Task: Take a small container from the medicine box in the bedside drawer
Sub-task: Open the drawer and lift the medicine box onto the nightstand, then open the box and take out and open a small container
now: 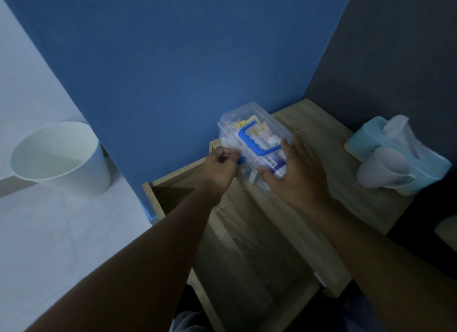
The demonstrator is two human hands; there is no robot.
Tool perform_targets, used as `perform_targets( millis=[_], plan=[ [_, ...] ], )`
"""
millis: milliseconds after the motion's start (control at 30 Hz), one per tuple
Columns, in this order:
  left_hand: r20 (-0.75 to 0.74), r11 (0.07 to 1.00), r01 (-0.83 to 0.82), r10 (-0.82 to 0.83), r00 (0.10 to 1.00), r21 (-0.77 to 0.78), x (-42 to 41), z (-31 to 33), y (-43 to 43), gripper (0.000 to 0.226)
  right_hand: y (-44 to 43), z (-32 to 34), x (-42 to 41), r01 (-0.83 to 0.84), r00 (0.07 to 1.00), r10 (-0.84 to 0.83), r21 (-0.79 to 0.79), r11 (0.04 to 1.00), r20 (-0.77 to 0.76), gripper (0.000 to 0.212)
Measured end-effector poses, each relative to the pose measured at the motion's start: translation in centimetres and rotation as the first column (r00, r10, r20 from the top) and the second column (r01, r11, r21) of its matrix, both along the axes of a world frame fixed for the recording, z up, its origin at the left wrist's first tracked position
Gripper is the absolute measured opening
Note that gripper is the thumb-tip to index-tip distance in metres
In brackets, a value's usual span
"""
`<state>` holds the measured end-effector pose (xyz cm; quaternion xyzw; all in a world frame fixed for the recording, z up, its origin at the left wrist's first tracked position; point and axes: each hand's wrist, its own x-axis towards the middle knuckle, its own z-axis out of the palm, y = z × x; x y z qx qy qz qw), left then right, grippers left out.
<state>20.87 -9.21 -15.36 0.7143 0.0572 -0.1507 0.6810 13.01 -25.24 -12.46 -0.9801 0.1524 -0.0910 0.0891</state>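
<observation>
Both hands are on the clear medicine box [249, 143] over the open drawer [188, 190]. The left hand [218, 169] pinches its near-left edge. The right hand [294, 170] lies open against its right side.

A white bin [61, 158] stands on the pale floor [61, 232] by the blue wall [173, 59]; at right, a light blue tissue box [366, 143] with a plastic cup [380, 170] leaning against it
</observation>
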Motion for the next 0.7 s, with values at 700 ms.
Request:
perform_targets(
  millis=[700],
  plan=[
    [0.306,0.484,0.083,-0.668,0.678,0.871,-1.6,1.9,0.4,0.079,-4.2,7.1,0.1,-0.217,0.960,0.180,0.164,0.962,0.214,0.075]
  ],
)
